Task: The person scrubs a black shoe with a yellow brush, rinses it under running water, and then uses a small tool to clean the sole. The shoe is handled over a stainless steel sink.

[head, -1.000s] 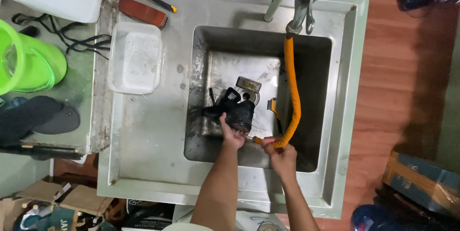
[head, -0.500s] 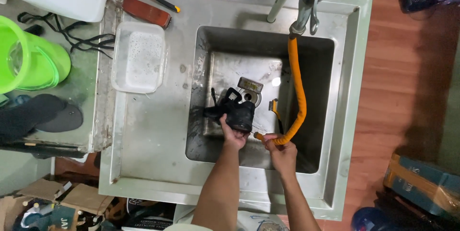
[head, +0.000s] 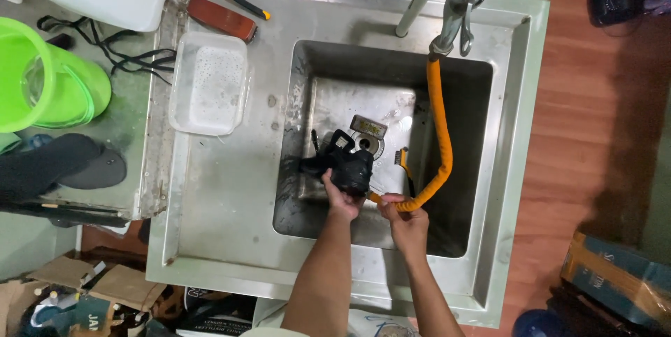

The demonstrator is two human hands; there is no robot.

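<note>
In the steel sink [head: 503,169], the left hand [head: 340,197] grips a black shoe [head: 342,166] near the drain. At its three o'clock, the right hand [head: 404,220] closes its fingers around the end of the orange hose [head: 442,134], which hangs from the tap [head: 458,9] at twelve o'clock.

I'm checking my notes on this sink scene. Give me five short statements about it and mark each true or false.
1. The left hand grips a black object inside the sink. True.
2. The right hand holds the end of the orange hose. True.
3. The orange hose hangs from a green bucket. False: it runs from the tap at the sink's back edge; the green bucket stands off to the side.
4. The white tray lies inside the basin. False: it rests on the drainboard beside the basin.
5. A small brush lies in the basin near the hose. True.
</note>
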